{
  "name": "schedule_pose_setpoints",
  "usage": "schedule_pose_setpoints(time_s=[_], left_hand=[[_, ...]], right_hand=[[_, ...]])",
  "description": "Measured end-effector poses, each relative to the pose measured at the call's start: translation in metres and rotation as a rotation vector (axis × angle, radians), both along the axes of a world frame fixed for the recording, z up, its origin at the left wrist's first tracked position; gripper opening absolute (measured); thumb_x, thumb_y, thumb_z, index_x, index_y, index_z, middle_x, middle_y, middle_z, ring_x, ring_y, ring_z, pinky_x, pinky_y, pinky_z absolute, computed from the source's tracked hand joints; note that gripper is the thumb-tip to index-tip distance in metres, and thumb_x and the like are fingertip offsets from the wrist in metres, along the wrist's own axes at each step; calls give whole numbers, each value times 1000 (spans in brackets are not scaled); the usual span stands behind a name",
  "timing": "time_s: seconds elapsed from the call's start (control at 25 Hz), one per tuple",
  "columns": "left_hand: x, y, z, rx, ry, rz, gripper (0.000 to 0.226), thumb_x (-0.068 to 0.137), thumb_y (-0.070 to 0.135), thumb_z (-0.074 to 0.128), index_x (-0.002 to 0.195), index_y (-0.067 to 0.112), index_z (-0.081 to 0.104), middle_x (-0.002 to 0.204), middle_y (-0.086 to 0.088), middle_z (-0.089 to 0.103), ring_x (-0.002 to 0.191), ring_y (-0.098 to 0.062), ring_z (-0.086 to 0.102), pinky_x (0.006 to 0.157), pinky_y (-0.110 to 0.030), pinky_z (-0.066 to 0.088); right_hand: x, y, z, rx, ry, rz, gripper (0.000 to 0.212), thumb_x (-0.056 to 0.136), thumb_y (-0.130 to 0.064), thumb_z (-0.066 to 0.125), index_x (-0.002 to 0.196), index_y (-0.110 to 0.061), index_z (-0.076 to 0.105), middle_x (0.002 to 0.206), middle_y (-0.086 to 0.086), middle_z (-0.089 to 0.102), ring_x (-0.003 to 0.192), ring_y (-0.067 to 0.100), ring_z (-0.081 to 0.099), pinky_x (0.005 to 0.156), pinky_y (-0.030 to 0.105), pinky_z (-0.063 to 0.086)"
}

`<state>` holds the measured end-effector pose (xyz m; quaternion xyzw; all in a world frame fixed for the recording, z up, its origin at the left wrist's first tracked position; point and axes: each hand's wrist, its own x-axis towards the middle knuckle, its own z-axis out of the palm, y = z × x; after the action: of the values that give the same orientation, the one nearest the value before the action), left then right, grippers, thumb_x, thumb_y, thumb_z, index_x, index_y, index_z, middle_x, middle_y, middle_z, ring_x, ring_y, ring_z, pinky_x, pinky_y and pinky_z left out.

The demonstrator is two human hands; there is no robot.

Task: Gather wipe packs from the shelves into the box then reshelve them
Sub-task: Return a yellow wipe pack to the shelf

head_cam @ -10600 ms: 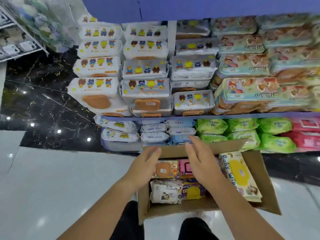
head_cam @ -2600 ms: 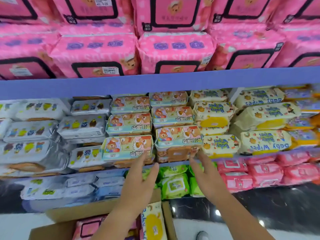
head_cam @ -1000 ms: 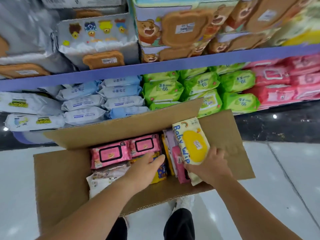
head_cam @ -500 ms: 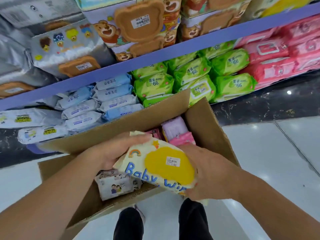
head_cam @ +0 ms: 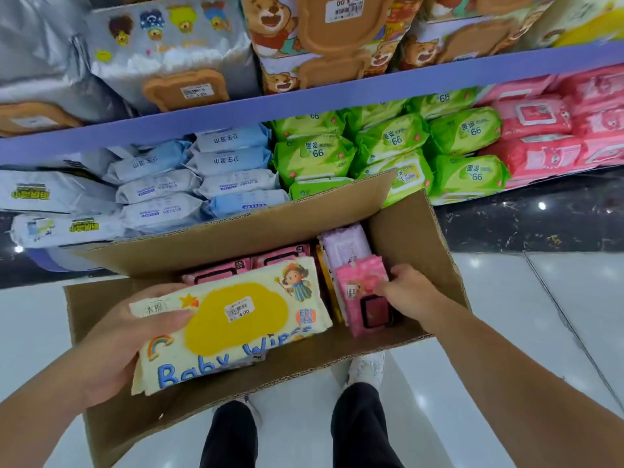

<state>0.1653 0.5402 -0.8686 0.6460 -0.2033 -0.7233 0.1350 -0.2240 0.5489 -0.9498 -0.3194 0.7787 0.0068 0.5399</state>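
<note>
While the open brown cardboard box point(head_cam: 408, 231) stood before the purple shelf point(head_cam: 337, 92), the hands were so:
Left hand point(head_cam: 111, 346): thumb on top and fingers beneath, it gripped the end of the pale yellow soft "Baby Wipes" pack point(head_cam: 236, 319), held flat over the box's left part.
Right hand point(head_cam: 412, 295): curled fingers pinched the pink wipe pack point(head_cam: 361, 298), which stood on edge inside the box, at the right.
Shelf: green wipe packs point(head_cam: 314, 153) in stacks.

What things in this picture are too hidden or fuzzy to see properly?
Head view:
- Packs at the box bottom: covered by the yellow Baby Wipes pack that the left hand holds.
- Fingertips of the right hand: behind the pink pack.
- Bear packs on the upper shelf: cut off by the top edge.
- Small print on the blue packs: too small to read.
</note>
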Motion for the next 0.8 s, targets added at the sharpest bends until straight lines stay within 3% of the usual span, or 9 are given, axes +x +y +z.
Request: schedule_pose_setpoints(time_s=[0.08, 0.12, 0.2, 0.28, 0.48, 0.56, 0.64, 0.72, 0.8], left_hand=[[11, 4, -2, -36, -36, 59, 122, 10, 48, 102, 124, 22, 67, 113, -17, 76, 96, -43, 74, 83, -58, 60], [17, 6, -3, -46, -48, 79, 123, 10, 49, 102, 125, 23, 67, 113, -17, 76, 97, -44, 74, 90, -63, 56], [26, 6, -6, -62, -63, 90, 120, 9, 50, 101, 122, 25, 69, 112, -17, 76, 96, -45, 74, 96, -67, 50], [30, 4, -8, -76, -75, 63, 116, 7, 51, 101, 116, 27, 70, 107, -15, 77, 93, -42, 75, 89, -61, 56], [34, 6, -20, -69, -69, 17, 109, 10, 49, 101, 112, 28, 70, 106, -15, 78, 90, -38, 76, 68, -46, 64], [31, 8, -25, -80, -76, 30, 104, 10, 50, 101, 108, 30, 72, 105, -15, 78, 90, -38, 77, 72, -47, 63], [28, 9, -27, -83, -80, 57, 101, 10, 50, 101, 105, 32, 74, 105, -14, 78, 90, -37, 77, 81, -50, 60], [24, 8, -24, -81, -79, 69, 102, 8, 49, 101, 104, 31, 75, 104, -14, 78, 89, -37, 77, 79, -50, 61], [19, 3, -10, -89, -80, 46, 107, 7, 48, 101, 108, 29, 74, 105, -14, 78, 89, -37, 77, 75, -48, 63]], right_hand=[[-10, 7, -35, 239, 57, 107, 71, 65, -24, 87, 120, -9, 45, 105, 5, 62, 97, 22, 61, 88, 39, 53], [-11, 9, -51, 229, 66, 187, 87, 57, -27, 91, 127, -11, 42, 112, 4, 60, 104, 22, 60, 92, 41, 52], [-5, 4, -66, -17, 181, 470, 102, 58, -31, 89, 141, -15, 33, 134, 7, 47, 123, 27, 50, 104, 44, 45], [4, -9, -71, -255, 314, 825, 112, 66, -39, 84, 154, -16, 17, 152, 8, 30, 138, 31, 33, 112, 45, 38], [15, -39, -78, -47, 351, 1358, 93, 75, -39, 78, 150, -20, 27, 140, 4, 44, 126, 26, 40, 98, 40, 48], [17, -48, -77, -13, 360, 1347, 86, 66, -48, 82, 137, -21, 40, 124, 1, 53, 118, 23, 43, 90, 34, 48], [14, -53, -63, -20, 341, 1251, 79, 49, -63, 85, 107, -24, 47, 102, -6, 54, 106, 21, 47, 82, 31, 47], [3, -50, -43, -73, 285, 1041, 82, 34, -72, 83, 91, -25, 50, 88, -10, 57, 90, 18, 54, 82, 34, 52], [-11, -40, -12, -167, 177, 706, 74, 34, -66, 86, 89, -27, 55, 83, -9, 65, 80, 16, 63, 77, 36, 56]])
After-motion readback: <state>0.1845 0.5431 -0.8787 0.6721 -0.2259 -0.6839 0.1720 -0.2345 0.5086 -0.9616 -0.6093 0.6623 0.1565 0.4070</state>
